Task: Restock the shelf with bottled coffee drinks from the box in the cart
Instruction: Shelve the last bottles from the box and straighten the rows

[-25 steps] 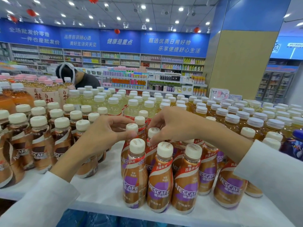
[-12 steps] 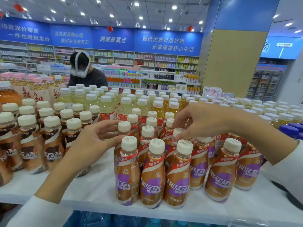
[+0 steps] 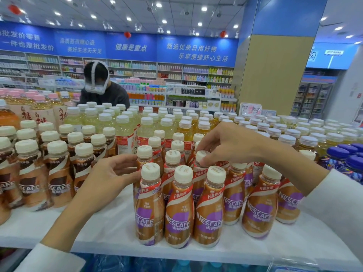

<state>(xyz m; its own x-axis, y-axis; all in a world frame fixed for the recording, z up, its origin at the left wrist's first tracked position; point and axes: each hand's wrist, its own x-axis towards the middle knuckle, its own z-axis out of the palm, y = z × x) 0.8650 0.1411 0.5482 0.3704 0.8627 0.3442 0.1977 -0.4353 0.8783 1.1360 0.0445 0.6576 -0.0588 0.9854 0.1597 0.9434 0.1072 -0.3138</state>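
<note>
Since half a second ago our right hand (image 3: 225,148) has slid left, and it now pinches the cap of a coffee bottle (image 3: 202,157) in the second row of purple-labelled bottles (image 3: 179,213) on the white shelf (image 3: 110,228). Our left hand (image 3: 107,179) lays loose, spread fingers against that cluster's left side. Brown-labelled bottles (image 3: 59,183) stand further left, and yellow drinks (image 3: 125,130) stand behind.

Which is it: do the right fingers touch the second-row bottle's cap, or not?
Touching. The head view shows fingers of the right hand pinching the cap.
</note>
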